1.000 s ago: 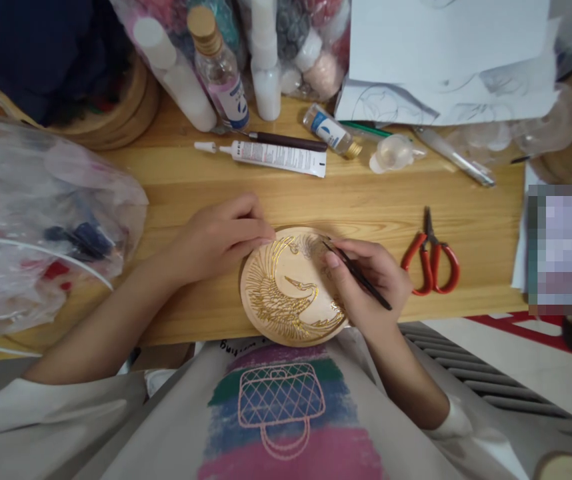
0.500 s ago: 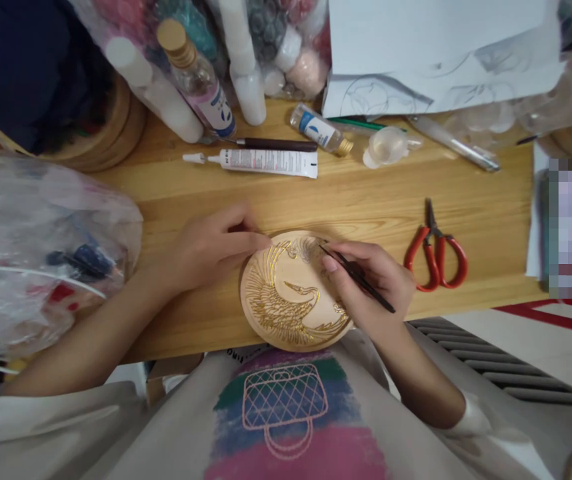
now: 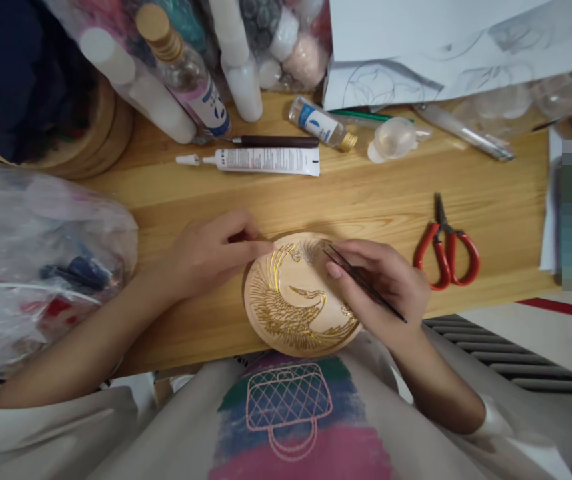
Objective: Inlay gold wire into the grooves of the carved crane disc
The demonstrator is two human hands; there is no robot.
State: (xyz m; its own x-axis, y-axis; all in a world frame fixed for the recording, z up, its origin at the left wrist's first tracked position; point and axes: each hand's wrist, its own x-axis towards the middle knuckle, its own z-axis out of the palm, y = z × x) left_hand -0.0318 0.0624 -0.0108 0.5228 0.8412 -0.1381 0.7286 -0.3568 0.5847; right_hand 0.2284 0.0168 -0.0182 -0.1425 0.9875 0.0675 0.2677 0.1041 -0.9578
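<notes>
A round pale wooden disc (image 3: pixel 301 287) with a raised gold crane design lies at the table's front edge. My left hand (image 3: pixel 206 257) is at its upper left, fingers bent, with fingertips closed on the rim. Between the fingers of my right hand (image 3: pixel 386 280), over the disc's right side, are thin dark tweezers (image 3: pixel 366 285). Their tips point at the upper part of the disc, where grey sketched lines show beside the gold ones. Whether anything is between the tips is too small to tell.
Red-handled pliers (image 3: pixel 446 253) lie to the right. Behind the disc are a white tube (image 3: pixel 266 161), a dark-handled tool (image 3: pixel 276 141), a small bottle (image 3: pixel 321 125) and a clear cup (image 3: pixel 393 139). Paper sheets (image 3: pixel 391 40) are at the back; a plastic bag (image 3: pixel 41 247) is at left.
The view has shifted slightly. The tweezers' two thin tips now show apart near the disc's upper edge. Both hands keep nearly the same places at the disc.
</notes>
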